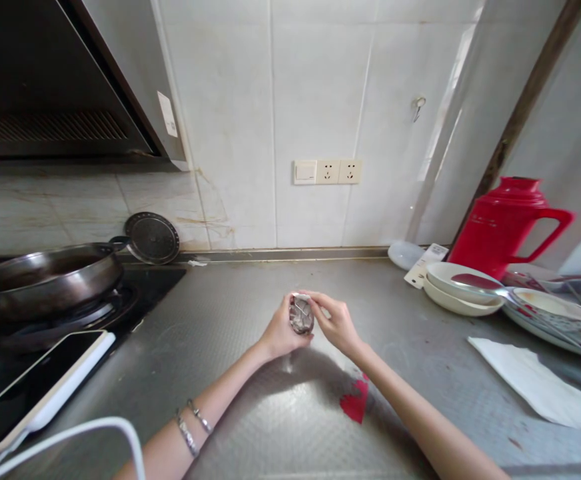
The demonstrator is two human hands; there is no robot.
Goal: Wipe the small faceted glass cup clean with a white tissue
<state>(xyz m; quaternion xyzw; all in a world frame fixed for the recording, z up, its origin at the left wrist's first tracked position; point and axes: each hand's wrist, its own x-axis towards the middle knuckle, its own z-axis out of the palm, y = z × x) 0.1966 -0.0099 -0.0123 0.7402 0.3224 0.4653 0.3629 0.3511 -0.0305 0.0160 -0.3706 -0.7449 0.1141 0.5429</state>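
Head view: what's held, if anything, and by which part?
A small round object. The left hand grips it around its side; the right hand has fingers at its upper right edge, though whether they pinch it can't be told.

The left hand (276,333) hides the left side of the small round thing (301,315), and the markings on its face are too small to make out. Fingertips of the right hand (339,321) cover its upper right rim. Left of the round thing, the pan (55,283) and phone (35,380) run past the picture's left edge, as does the range hood (45,87) farther up. Right of it, bowls (463,303) hide the red jug's (500,223) base, the jug's lettering is unreadable, and a patterned dish (565,310) is cut off.
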